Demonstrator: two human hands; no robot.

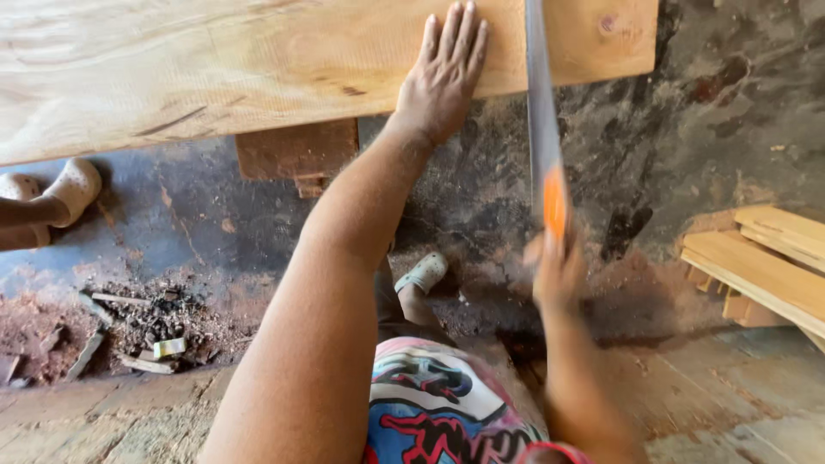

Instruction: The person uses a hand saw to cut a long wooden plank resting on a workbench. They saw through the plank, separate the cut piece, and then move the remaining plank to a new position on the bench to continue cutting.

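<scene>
At the far left edge of the frame another person's foot in a pale clog (73, 185) rests on the floor, with a pile of sawdust and wood scraps (142, 331) at lower left. Across the top lies a wide pale plank (215, 64); the left hand (443, 77) presses flat on it, fingers together. Just right, the right hand (559, 271), blurred, is clamped on the orange handle of a handsaw (541, 120) whose blade crosses the plank's edge. Stacked boards (765, 262) lie at right. No containers show.
</scene>
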